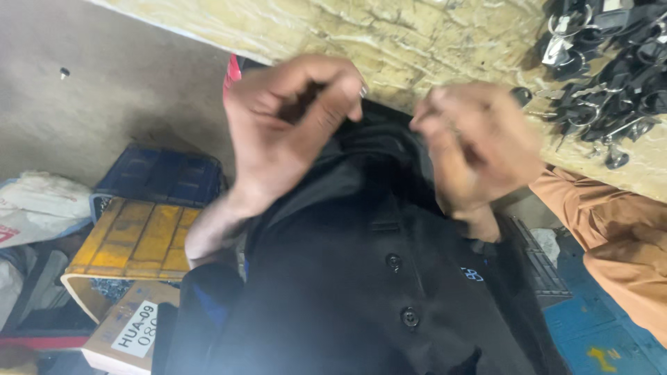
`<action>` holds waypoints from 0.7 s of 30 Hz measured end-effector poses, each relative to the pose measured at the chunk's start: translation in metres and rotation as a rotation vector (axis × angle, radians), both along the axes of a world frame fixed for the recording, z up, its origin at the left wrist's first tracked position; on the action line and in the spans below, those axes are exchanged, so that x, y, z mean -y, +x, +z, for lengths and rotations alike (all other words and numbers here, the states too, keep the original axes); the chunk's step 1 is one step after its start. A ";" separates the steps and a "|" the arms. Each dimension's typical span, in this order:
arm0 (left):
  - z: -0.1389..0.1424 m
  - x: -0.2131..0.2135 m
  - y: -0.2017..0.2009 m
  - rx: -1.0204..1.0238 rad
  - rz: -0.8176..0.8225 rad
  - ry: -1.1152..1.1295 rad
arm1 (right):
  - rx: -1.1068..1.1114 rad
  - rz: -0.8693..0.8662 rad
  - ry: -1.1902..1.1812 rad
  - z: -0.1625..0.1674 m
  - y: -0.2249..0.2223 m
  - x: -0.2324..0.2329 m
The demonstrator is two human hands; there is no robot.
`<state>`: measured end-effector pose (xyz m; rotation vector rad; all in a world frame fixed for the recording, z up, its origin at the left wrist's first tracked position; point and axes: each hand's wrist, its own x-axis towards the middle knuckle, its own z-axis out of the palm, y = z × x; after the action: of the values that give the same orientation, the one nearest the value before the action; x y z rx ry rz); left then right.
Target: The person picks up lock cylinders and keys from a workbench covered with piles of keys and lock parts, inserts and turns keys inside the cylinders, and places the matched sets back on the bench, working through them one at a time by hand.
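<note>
Keyrings (611, 76) — a dark heap of small metal rings and black fobs — lie at the far right of the worn wooden bench (389, 31), just beyond my right hand (479, 149). That hand is blurred; its fingers look curled inward, but I cannot tell whether they pinch anything. My left hand (288, 132) is raised over my black buttoned shirt (361, 278), thumb and fingers bent toward each other with a gap between them — nothing visibly in them. To work well here, I judge I should steady both hands first, since small parts slip easily. A yellow crate (135, 239) and a blue crate (163, 173) sit below on my left; someone's orange sleeve (611, 236) shows at right.
</note>
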<state>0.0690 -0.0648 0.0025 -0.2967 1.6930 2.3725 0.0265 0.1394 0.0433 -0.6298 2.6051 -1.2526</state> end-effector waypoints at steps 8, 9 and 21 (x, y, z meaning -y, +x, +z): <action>-0.007 -0.029 0.009 0.053 -0.072 0.007 | -0.096 0.031 -0.228 -0.027 0.020 -0.014; -0.007 -0.028 0.005 0.035 -0.077 0.008 | -0.099 0.063 -0.193 -0.029 0.021 -0.017; -0.013 -0.029 -0.066 -0.162 -0.105 -0.157 | -0.323 -0.066 0.273 -0.006 -0.111 -0.088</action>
<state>0.0027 -0.0363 -0.0104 -0.0388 1.9207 2.2459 -0.0848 0.2277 0.0376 -0.7522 3.0089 -0.8440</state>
